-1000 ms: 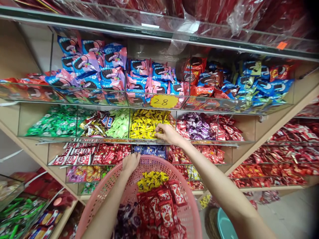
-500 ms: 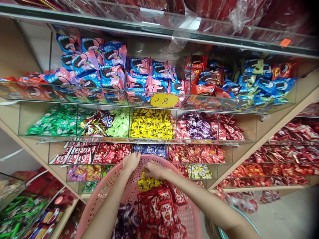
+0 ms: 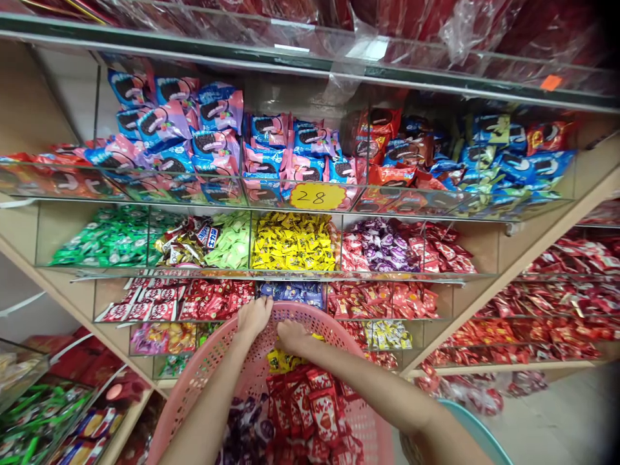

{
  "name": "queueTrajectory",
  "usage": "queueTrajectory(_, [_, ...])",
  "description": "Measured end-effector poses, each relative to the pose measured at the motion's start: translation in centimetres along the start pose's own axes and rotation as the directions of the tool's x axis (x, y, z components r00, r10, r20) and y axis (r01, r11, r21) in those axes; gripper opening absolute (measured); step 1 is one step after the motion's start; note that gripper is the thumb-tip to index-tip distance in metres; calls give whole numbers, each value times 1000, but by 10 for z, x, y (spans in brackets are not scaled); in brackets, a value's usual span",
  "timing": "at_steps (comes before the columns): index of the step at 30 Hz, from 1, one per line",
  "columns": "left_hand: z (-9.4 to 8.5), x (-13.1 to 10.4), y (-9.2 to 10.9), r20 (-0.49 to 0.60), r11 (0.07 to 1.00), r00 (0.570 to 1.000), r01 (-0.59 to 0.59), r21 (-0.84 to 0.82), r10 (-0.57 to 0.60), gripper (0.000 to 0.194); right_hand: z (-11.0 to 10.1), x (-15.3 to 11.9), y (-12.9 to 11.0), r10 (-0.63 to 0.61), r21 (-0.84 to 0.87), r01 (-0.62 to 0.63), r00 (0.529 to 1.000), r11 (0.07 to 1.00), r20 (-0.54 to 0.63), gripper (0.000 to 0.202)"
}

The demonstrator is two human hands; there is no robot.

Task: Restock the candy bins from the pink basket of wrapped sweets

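Observation:
A pink plastic basket point(image 3: 170, 413) with a perforated wall stands tilted in front of the shelves. My left hand point(image 3: 254, 318) is wrapped round its far rim. Inside the basket, just below that rim, my right hand point(image 3: 292, 337) has its fingers curled in, next to yellow-wrapped candies point(image 3: 285, 361). Whatever the right fingers may hold is hidden. Red packets point(image 3: 322, 407) with white lettering fill the middle of the basket, and dark purple wrapped candies point(image 3: 247, 429) lie to their left.
Glass-fronted shelves hold yellow candies point(image 3: 293, 242), green candies point(image 3: 106, 236) and blue-pink biscuit packs point(image 3: 165, 126). A yellow price tag point(image 3: 317, 196) reads 28. At lower right is the rim of a turquoise basket point(image 3: 477, 426). Another shelf with red packets point(image 3: 557, 297) stands to the right.
My right hand has shifted slightly left and its fingers have curled in more. The left hand stays on the basket's rim.

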State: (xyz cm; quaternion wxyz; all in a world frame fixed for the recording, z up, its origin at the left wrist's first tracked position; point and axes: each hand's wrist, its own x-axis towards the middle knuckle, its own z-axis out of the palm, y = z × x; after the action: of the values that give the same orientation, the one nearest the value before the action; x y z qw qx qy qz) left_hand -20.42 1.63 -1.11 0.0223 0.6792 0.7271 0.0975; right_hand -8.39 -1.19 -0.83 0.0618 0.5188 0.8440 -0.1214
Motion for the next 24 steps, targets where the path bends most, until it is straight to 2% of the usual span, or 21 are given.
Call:
queueTrajectory(4, [2, 0, -1, -1, 1000, 1000, 0, 10, 0, 59, -13, -6, 2, -9, 2, 9, 998, 1000, -64, 28])
queueTrajectory(8, [3, 0, -1, -5, 1000, 1000, 4, 16, -4, 57, -40, -20, 2, -52, -6, 52, 991, 999, -123, 27])
queueTrajectory(13, [-1, 0, 0, 13, 1000, 1000, -10, 11, 10, 56, -102, -50, 9, -183, -30, 182, 953, 983, -241, 24])
queueTrajectory(15, [-2, 0, 0, 17, 1000, 1000, -5, 5, 5, 57, -131, -57, 17, -186, -54, 178, 933, 982, -308, 25])
queueTrajectory(17, [-2, 0, 0, 11, 1000, 1000, 5, -1, -5, 57, -157, -58, 28, -160, -140, 111, 895, 984, -416, 22])
queueTrajectory(19, [-2, -1, 0, 4, 1000, 1000, 9, -3, -9, 56, -177, -53, 39, -128, -261, -24, 825, 965, -550, 22])
queueTrajectory(21, [-2, -1, 1, 0, 1000, 1000, 5, -3, -5, 56, -188, -45, 50, -121, -358, -156, 757, 920, -642, 24])
queueTrajectory(22, [-2, -1, 1, -1, 1000, 1000, 5, -4, -5, 56, -191, -41, 54, -126, -392, -196, 742, 899, -659, 24])
queueTrajectory(24, [-2, -2, 1, 1, 1000, 1000, 8, -8, -8, 55, -191, -33, 62, -130, -430, -227, 742, 874, -657, 24])
